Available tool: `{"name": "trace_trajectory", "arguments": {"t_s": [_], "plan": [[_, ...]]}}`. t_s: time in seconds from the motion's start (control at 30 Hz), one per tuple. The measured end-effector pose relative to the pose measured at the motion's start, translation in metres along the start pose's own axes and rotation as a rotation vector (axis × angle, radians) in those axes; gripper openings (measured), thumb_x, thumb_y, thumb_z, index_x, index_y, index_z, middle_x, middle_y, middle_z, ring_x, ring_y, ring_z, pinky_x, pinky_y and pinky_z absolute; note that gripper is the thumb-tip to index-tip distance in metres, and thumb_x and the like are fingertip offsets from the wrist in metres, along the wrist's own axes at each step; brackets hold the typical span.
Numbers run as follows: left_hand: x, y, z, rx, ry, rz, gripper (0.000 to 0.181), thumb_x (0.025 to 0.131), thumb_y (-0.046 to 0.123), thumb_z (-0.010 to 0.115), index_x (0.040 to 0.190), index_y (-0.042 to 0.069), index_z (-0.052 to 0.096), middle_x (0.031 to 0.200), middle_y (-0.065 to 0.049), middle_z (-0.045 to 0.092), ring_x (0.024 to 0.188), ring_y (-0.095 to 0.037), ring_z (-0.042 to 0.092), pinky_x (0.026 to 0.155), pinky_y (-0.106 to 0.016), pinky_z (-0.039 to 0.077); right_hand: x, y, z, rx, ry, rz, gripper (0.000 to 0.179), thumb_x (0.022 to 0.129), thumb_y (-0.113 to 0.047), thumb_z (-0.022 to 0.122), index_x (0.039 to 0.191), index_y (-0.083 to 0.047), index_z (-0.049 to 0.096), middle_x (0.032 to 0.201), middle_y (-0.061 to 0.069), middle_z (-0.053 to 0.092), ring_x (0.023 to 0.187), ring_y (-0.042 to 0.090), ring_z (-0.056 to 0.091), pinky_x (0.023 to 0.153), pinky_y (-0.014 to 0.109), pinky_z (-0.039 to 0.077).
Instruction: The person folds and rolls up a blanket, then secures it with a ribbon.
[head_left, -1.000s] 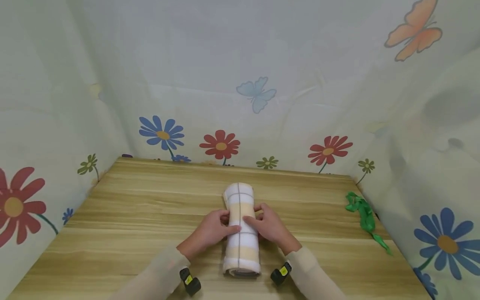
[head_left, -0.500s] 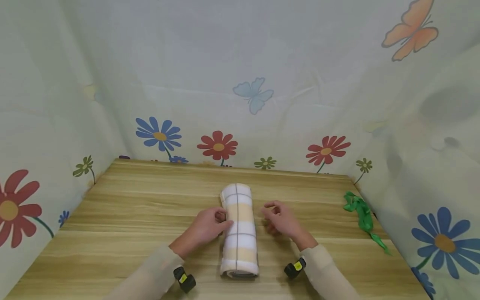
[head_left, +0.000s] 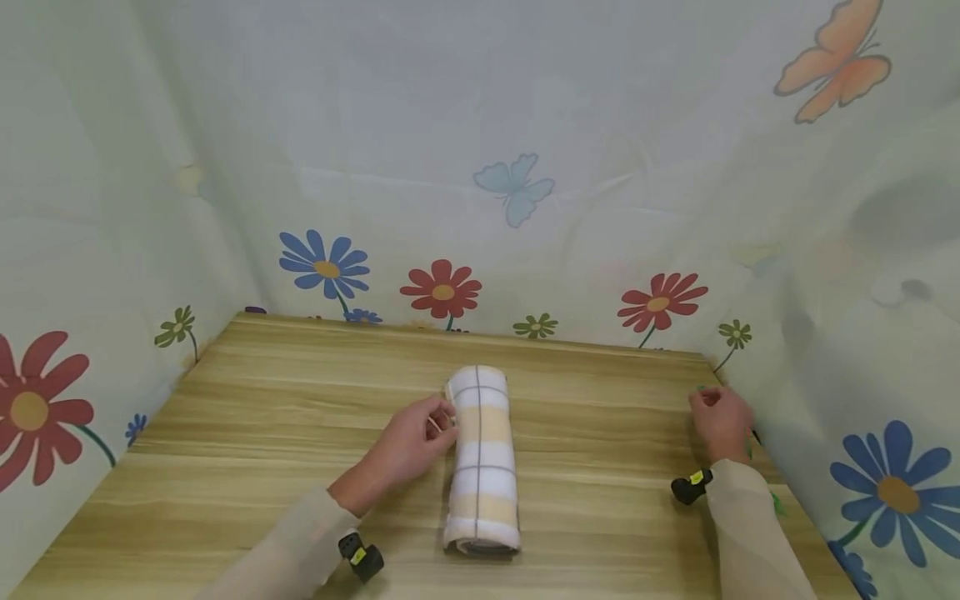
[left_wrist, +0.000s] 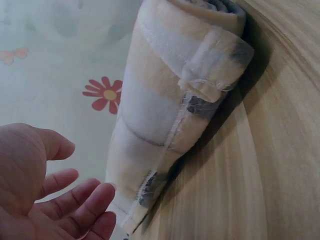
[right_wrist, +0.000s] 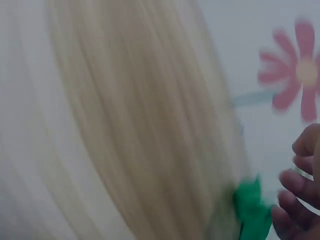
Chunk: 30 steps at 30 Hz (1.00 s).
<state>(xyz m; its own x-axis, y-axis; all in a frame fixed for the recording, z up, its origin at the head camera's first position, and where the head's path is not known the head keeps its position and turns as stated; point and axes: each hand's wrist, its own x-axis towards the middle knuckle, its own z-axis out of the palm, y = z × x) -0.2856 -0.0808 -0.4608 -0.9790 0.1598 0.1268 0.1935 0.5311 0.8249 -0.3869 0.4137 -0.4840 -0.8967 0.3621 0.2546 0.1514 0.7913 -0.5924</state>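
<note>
A rolled towel [head_left: 482,467], white and pale yellow with grey lines, lies lengthwise in the middle of the table. At its left side is my left hand [head_left: 408,442], fingers loosely bent and holding nothing. The left wrist view shows the roll's stitched edge [left_wrist: 170,135] with these fingertips [left_wrist: 102,192] near its lower end. Out by the table's right edge, my right hand [head_left: 722,421] hovers over a crumpled green ribbon [right_wrist: 252,210] and hides most of it in the head view. In the right wrist view its fingers are loosely bent, close beside the ribbon.
The wood-grain table [head_left: 337,367] is enclosed by a pale curtain [head_left: 390,125] printed with flowers and butterflies at the back and both sides. Each sleeve bears a black wrist camera, one left [head_left: 362,557] and one right [head_left: 690,487].
My right hand has let go of the rolled towel and moved right to the green ribbon. My left hand has eased off the towel's top to its left side. The towel stays put.
</note>
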Motion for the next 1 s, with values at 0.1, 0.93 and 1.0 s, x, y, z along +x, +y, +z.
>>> {"name": "trace_trajectory", "arguments": {"t_s": [0.1, 0.93, 1.0], "plan": [[0.000, 0.001, -0.003, 0.013, -0.015, 0.017, 0.020, 0.096, 0.015, 0.072, 0.114, 0.007, 0.066, 0.092, 0.002, 0.065, 0.079, -0.011, 0.059, 0.069, -0.026, 0.051, 0.008, 0.023, -0.005, -0.105, 0.004, 0.035, 0.043, 0.095, -0.022, 0.056, 0.120, 0.013, 0.063, 0.115, 0.035, 0.065, 0.103, 0.050, 0.062, 0.089, 0.059, 0.048], [0.000, -0.006, 0.010, 0.050, -0.191, 0.127, 0.014, 0.097, 0.012, 0.068, 0.110, 0.010, 0.064, 0.100, -0.001, 0.063, 0.089, -0.013, 0.058, 0.077, -0.026, 0.052, 0.003, 0.027, -0.027, -0.205, -0.041, 0.212, 0.035, 0.099, -0.019, 0.048, 0.104, 0.011, 0.066, 0.106, 0.033, 0.067, 0.092, 0.047, 0.064, 0.069, 0.054, 0.049], [0.001, -0.007, 0.009, 0.050, -0.192, 0.121, 0.015, 0.097, 0.013, 0.068, 0.111, 0.010, 0.064, 0.100, 0.000, 0.062, 0.090, -0.013, 0.058, 0.077, -0.026, 0.053, 0.006, 0.016, -0.030, -0.130, -0.037, 0.145, 0.038, 0.099, -0.018, 0.046, 0.111, 0.012, 0.065, 0.112, 0.034, 0.066, 0.097, 0.049, 0.064, 0.075, 0.056, 0.051]]}}
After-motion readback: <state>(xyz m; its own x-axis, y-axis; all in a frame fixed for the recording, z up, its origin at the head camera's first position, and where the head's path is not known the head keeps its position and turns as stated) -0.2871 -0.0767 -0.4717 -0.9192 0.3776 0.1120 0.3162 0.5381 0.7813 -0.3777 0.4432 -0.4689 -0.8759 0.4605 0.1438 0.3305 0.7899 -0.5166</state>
